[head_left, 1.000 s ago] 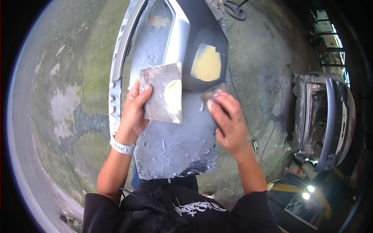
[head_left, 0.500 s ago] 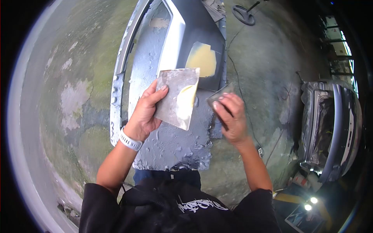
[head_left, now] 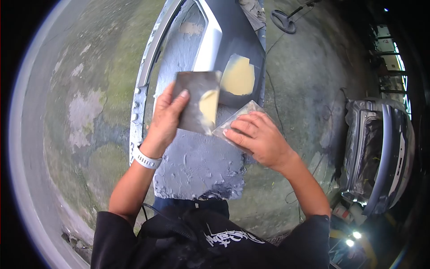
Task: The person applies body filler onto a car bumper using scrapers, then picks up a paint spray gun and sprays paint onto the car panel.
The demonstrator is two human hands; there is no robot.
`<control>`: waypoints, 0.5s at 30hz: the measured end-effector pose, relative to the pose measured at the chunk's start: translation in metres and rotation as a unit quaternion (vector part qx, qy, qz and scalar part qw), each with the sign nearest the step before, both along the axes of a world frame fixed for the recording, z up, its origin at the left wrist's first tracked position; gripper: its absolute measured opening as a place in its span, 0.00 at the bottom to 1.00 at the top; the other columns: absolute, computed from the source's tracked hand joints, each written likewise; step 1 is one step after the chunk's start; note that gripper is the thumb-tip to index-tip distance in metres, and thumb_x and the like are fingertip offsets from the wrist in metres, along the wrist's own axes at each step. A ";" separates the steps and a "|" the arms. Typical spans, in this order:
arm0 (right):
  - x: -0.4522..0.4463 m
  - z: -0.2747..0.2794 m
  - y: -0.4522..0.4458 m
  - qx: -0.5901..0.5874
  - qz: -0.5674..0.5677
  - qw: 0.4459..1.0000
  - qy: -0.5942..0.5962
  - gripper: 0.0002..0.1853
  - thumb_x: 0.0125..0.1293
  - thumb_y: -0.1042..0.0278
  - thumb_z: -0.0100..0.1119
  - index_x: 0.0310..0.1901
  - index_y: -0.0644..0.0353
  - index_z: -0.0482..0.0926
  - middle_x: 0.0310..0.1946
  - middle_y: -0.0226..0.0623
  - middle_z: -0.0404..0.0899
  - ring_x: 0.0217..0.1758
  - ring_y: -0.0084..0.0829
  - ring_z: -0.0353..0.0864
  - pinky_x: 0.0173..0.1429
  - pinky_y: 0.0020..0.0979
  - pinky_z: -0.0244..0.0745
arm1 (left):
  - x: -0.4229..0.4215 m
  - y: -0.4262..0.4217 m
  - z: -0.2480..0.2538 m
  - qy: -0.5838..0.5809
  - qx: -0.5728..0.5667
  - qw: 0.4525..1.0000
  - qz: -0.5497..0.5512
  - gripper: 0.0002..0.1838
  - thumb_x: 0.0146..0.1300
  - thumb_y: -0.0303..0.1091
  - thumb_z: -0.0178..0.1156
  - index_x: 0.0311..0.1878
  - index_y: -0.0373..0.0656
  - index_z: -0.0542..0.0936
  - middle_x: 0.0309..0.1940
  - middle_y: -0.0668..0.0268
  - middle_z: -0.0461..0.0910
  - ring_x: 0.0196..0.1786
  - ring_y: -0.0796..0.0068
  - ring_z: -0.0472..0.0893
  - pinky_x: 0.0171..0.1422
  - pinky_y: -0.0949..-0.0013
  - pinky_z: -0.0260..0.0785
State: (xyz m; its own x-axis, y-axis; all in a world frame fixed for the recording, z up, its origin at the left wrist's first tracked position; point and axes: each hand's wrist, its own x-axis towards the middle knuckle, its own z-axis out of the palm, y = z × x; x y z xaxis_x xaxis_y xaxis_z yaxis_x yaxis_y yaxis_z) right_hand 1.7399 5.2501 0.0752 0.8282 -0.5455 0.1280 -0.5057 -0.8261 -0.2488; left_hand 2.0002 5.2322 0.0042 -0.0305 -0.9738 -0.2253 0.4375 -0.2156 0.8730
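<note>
My left hand (head_left: 168, 116) grips a flat grey plate (head_left: 190, 96), its thumb on top. Yellowish filler (head_left: 208, 106) lies near the plate's right edge. In my right hand (head_left: 260, 134) is a thin square spreader (head_left: 230, 127), fingers pressed on its face, its left corner at or very near the plate's lower right corner. Beyond both hands, a dark grey and silver car panel (head_left: 233, 36) bears a pale yellow patch (head_left: 239, 77). The panel lies on a blue-grey, paint-crusted stand (head_left: 197, 166).
A second car part (head_left: 385, 152) stands on the floor at the right. Cables (head_left: 274, 96) run along the concrete floor. A round black base (head_left: 283, 21) is at the top. Two bright lamps (head_left: 353, 238) shine at the lower right.
My right hand and the spreader have moved left, up to the plate. The plate has shifted slightly left and up since half a second ago.
</note>
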 end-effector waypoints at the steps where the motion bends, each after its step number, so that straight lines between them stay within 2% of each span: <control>1: -0.002 0.000 -0.007 0.026 -0.042 0.999 -0.016 0.24 0.58 0.79 0.58 0.57 0.50 0.82 0.54 0.35 0.77 0.59 0.38 0.77 0.67 0.43 0.70 | 0.011 -0.006 -0.003 0.029 -0.001 0.999 0.013 0.19 0.75 0.31 0.54 0.66 0.37 0.73 0.51 0.66 0.83 0.48 0.83 0.82 0.55 0.75 0.75; 4: -0.001 -0.006 -0.039 0.076 -0.182 0.972 -0.125 0.37 0.53 0.94 0.44 0.63 0.53 0.79 0.57 0.42 0.76 0.61 0.44 0.77 0.69 0.35 0.69 | 0.036 -0.015 -0.019 0.057 0.014 0.998 0.010 0.19 0.75 0.32 0.55 0.66 0.38 0.72 0.50 0.66 0.83 0.49 0.81 0.82 0.56 0.74 0.76; 6: 0.001 -0.014 -0.073 0.067 -0.258 0.951 -0.159 0.38 0.52 0.96 0.42 0.65 0.54 0.78 0.58 0.44 0.75 0.61 0.44 0.77 0.69 0.32 0.68 | 0.039 -0.016 -0.043 0.043 0.025 0.999 -0.018 0.19 0.75 0.32 0.55 0.66 0.38 0.73 0.50 0.67 0.83 0.49 0.82 0.82 0.56 0.74 0.75; 13: -0.001 -0.042 -0.139 0.079 -0.319 0.939 -0.107 0.36 0.55 0.94 0.40 0.61 0.53 0.81 0.56 0.42 0.75 0.61 0.38 0.77 0.69 0.29 0.67 | 0.041 -0.018 -0.072 0.087 0.063 0.989 -0.099 0.19 0.75 0.31 0.55 0.66 0.39 0.73 0.50 0.68 0.83 0.49 0.82 0.82 0.55 0.74 0.76; 15: 0.001 -0.045 -0.140 0.081 -0.324 0.938 -0.090 0.35 0.56 0.93 0.40 0.61 0.53 0.81 0.57 0.43 0.75 0.61 0.40 0.77 0.68 0.31 0.68 | 0.042 -0.016 -0.076 0.099 0.066 0.987 -0.110 0.20 0.75 0.32 0.56 0.67 0.40 0.73 0.50 0.68 0.83 0.49 0.82 0.82 0.56 0.74 0.76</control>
State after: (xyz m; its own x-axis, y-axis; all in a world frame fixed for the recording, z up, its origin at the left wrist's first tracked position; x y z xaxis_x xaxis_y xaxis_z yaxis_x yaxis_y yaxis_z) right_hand 1.7409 5.1106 0.0300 0.2894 -0.9513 0.1063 -0.8260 -0.3043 -0.4744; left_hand 2.0427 5.2161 -0.0719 -0.2946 -0.9012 -0.3177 0.5270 -0.4306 0.7327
